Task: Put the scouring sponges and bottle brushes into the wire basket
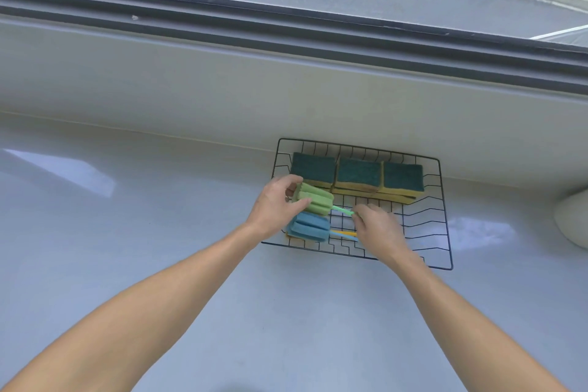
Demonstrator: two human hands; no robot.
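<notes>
A black wire basket (444,200) stands on the white counter against the back ledge. Stacks of green-and-yellow scouring sponges (358,173) fill its far side in a row. A green foam bottle brush (316,200) is held over the basket's left part: my left hand (275,210) grips its foam head and my right hand (378,229) pinches its thin green handle. Below it a blue foam bottle brush (308,226) lies in the basket, with a yellow handle (345,233) showing beside it. My right hand hides the handles' ends.
The white counter (159,232) stretches left and toward me. A raised window ledge (191,89) and dark window frame run behind the basket. A pale rounded object (572,219) sits at the right edge.
</notes>
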